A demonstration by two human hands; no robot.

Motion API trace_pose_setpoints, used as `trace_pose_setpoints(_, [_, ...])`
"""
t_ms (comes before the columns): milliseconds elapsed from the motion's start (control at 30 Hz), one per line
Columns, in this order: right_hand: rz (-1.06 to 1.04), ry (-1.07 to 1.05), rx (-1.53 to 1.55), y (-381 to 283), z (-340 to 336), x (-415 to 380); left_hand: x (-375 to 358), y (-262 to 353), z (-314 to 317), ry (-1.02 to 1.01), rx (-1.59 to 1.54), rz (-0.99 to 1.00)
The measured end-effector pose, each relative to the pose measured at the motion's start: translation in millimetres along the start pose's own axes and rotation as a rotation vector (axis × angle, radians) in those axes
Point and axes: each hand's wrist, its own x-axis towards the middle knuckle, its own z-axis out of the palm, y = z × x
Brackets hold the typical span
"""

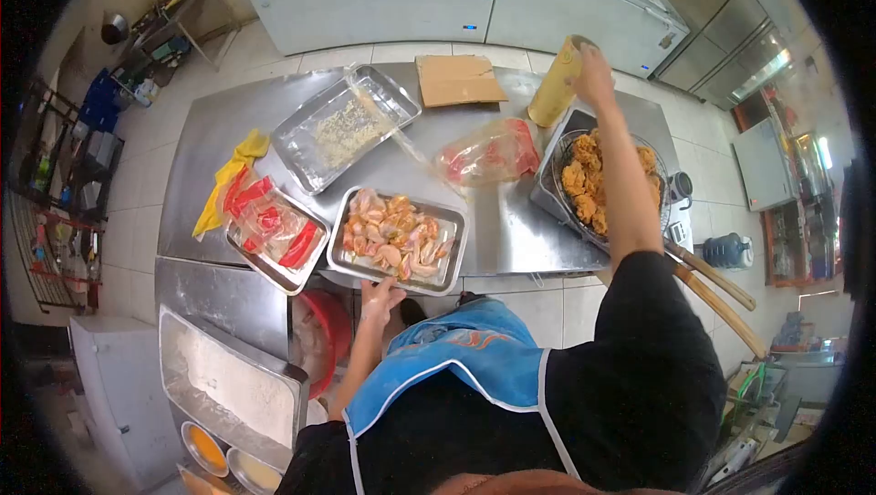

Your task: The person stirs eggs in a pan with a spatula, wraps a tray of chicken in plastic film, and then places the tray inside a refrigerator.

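Nearest the camera, the left hand (379, 299) grips the near rim of a steel tray of raw chicken pieces (398, 239) at the counter's (511, 221) near edge. Across the counter, the right hand (593, 75) closes its fingers around a yellow roll (558, 84) near the far edge, behind a basket of fried chicken (602, 180).

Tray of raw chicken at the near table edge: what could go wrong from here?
The tray of raw chicken sits at the table edge, with only the left hand at its near rim; a pull could tip it off. The right hand reaches across the basket of fried chicken to the yellow roll, so the forearm might brush the food or knock the roll over.
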Motion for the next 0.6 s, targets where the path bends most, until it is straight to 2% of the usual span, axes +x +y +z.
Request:
trace_pose_setpoints(67, [0.017, -0.167, -0.082, 11.8, 19.8, 20.1, -1.8, 20.8, -11.7, -0.043, 0.117, 0.034])
trace_pose_setpoints(167, [0.054, 0.059, -0.133, -22.9, 12.4, 11.6, 15.9, 40.4, -26.7, -0.077, 0.3, -0.016])
trace_pose_setpoints(233, [-0.197, 0.117, -0.029, -47.8, 19.2, 1.6, 22.0, 50.1, -28.5, -0.097, 0.37, 0.0])
trace_pose_setpoints(300, [-0.426, -0.277, 0.325, -70.1, 57.5, -30.2, 25.0, 54.0, -26.3, -0.113, 0.453, -0.03])
trace_pose_setpoints(367, [-0.571, -0.529, 0.301, -86.8, 109.9, -76.0, 15.7, 68.7, -14.3, -0.091, 0.451, -0.062])
trace_pose_setpoints(467, [-0.585, -0.628, 0.109, -104.6, 153.7, -115.2, 22.9, 66.6, -10.6, -0.088, 0.464, -0.07])
trace_pose_setpoints(533, [-0.589, -0.613, -0.002, -101.7, 170.3, -113.7, 21.0, 72.1, -6.5, -0.069, 0.479, -0.069])
trace_pose_setpoints(600, [-0.533, -0.701, -0.017, -89.3, 186.0, -103.9, 17.2, 72.4, -1.5, -0.028, 0.446, -0.064])
